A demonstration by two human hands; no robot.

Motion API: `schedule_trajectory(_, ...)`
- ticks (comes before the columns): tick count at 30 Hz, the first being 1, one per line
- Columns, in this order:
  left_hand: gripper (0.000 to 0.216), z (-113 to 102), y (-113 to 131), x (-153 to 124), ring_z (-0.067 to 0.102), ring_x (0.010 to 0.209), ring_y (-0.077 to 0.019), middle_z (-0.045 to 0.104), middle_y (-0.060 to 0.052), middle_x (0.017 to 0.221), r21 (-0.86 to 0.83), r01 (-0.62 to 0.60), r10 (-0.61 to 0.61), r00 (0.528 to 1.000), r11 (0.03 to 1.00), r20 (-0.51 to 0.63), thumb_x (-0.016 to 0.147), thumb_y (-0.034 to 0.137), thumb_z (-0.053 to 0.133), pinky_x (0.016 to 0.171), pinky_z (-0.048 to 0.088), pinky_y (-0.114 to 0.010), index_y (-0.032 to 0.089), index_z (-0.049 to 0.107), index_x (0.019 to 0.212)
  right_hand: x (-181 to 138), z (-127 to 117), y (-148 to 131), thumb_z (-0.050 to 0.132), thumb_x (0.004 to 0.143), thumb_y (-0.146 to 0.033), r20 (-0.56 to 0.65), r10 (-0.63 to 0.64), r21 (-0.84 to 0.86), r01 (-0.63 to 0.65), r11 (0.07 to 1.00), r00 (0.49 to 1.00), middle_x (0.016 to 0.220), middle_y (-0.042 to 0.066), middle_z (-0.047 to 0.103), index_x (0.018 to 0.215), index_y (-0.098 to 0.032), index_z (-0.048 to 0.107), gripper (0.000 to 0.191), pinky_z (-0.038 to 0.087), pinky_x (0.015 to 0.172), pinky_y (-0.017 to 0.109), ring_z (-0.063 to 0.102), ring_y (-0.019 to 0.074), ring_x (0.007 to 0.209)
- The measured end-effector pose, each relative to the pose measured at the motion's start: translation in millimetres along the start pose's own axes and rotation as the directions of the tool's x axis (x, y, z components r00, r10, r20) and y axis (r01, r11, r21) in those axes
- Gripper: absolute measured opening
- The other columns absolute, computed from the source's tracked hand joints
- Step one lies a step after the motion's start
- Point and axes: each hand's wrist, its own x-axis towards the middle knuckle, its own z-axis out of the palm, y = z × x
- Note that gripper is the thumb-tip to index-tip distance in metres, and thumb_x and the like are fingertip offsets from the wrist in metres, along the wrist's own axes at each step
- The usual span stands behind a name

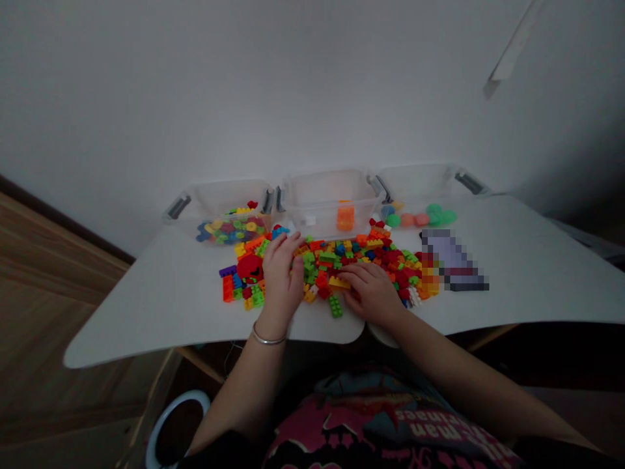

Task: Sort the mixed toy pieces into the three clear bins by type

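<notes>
A heap of coloured building bricks point(327, 257) is spread over the white table. My left hand point(283, 277), with a bangle at the wrist, hovers at the heap's left part beside a red round piece point(249, 268). Its fingers are stretched out with the thumb apart, and nothing shows in them. At the front of the heap, my right hand point(375, 293) has its fingers and thumb around the end of a yellow brick point(338, 283). A green brick point(335, 306) lies just in front, near the table edge.
Behind the heap stand three clear bins: the left bin point(219, 190) with mixed colourful pieces, the middle bin point(317, 182) with an orange block point(346, 215), the right bin point(415, 174) with rounded pieces. A blurred-out phone-like object point(452, 257) lies at the right.
</notes>
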Motion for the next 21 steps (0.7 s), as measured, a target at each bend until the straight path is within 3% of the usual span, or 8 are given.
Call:
schedule_trajectory(3,0.039,-22.0,-12.6,4.7,0.04,0.135,-0.0291,0.057,-0.011,0.138,0.273,0.157,-0.163,0.987,0.949,0.0,0.093,0.033,0.046,0.114,0.03,-0.049,0.019,0.061,0.125,-0.6,-0.3,-0.4,0.058,0.085,-0.023,-0.027,-0.003,-0.002,0.003,1.0,1.0,0.116,0.008,0.069,0.111,-0.019,0.065,0.027,0.045,0.094,0.043,0.059,0.0259,0.107)
schedule_trajectory(6,0.05,-33.6,-25.1,1.0,0.04,0.134,-0.0375,0.049,-0.019,0.144,0.532,0.325,-0.384,0.923,0.782,-0.001,0.089,0.037,0.052,0.111,0.031,-0.056,0.014,0.057,0.134,-1.1,0.4,-0.3,0.058,0.085,-0.023,-0.034,0.004,0.008,-0.004,1.0,0.999,0.116,0.008,0.07,0.111,-0.019,0.065,0.027,0.046,0.094,0.043,0.059,0.0258,0.106)
schedule_trajectory(8,0.054,-35.8,-29.7,-4.0,0.044,0.13,-0.0401,0.046,-0.023,0.145,0.623,0.349,-0.48,0.876,0.7,0.048,0.09,0.038,0.05,0.107,0.035,-0.057,0.012,0.054,0.137,-1.0,0.6,-0.1,0.058,0.085,-0.023,-0.032,0.007,0.021,-0.006,1.0,0.999,0.116,0.008,0.069,0.111,-0.018,0.065,0.027,0.046,0.094,0.043,0.059,0.0257,0.106)
schedule_trajectory(12,0.052,-35.0,-29.9,-10.5,0.053,0.12,-0.0392,0.044,-0.023,0.146,0.686,0.318,-0.55,0.823,0.655,0.143,0.094,0.036,0.043,0.098,0.044,-0.054,0.014,0.051,0.14,-0.6,0.1,0.1,0.057,0.084,-0.021,-0.033,0.017,0.039,-0.015,0.999,0.999,0.116,0.007,0.069,0.111,-0.019,0.065,0.028,0.046,0.095,0.044,0.059,0.0256,0.106)
schedule_trajectory(21,0.053,-33.8,-41.3,-8.9,0.058,0.113,-0.0366,0.053,-0.019,0.134,0.655,0.362,-0.57,0.812,0.663,0.128,0.09,0.036,0.052,0.093,0.049,-0.05,0.017,0.05,0.14,-1.7,2.0,1.3,0.058,0.084,-0.018,-0.035,0.028,0.056,-0.026,0.998,0.999,0.117,0.008,0.069,0.114,-0.019,0.064,0.031,0.046,0.097,0.043,0.06,0.0246,0.107)
